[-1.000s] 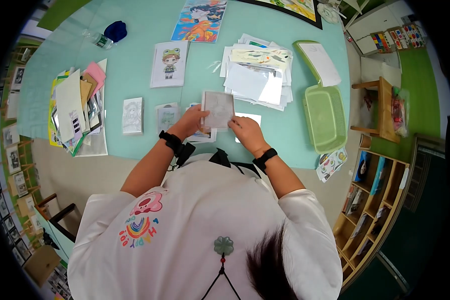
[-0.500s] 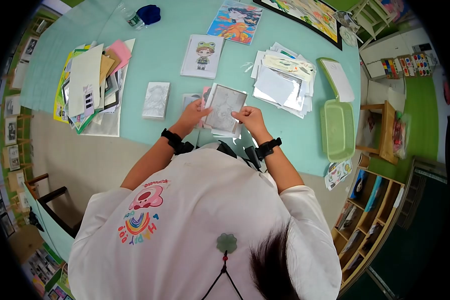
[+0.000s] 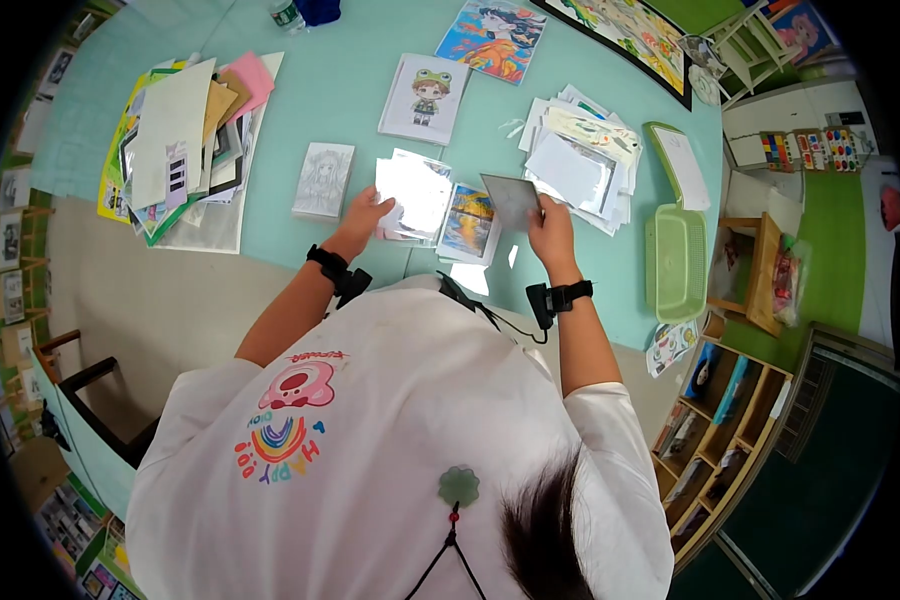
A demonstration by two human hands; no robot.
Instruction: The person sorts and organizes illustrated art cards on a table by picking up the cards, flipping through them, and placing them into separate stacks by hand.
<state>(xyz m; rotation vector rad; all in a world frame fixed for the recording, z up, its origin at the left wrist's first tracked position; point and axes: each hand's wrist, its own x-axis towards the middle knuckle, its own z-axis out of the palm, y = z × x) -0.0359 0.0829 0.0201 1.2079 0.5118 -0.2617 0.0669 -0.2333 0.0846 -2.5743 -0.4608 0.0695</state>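
Hands over a table (image 3: pixel 270 225), apparently midway through handling papers. The right hand (image 3: pixel 553 230) pinches a grey card (image 3: pixel 511 203), raised and not yet laid down. The left hand (image 3: pixel 358 222) touches glossy sheets (image 3: pixel 413 195); whether it grips them cannot be told. Already stacked are a colourful picture (image 3: pixel 469 222) between the hands, pencil drawings (image 3: pixel 322 180) beside the left, and loose papers (image 3: pixel 573 165) beyond the right.

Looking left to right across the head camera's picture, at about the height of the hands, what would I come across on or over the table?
Paper pile → stack topped by a pencil drawing → left hand → glare-bright sheet → colourful picture → grey card → right hand → green basket.
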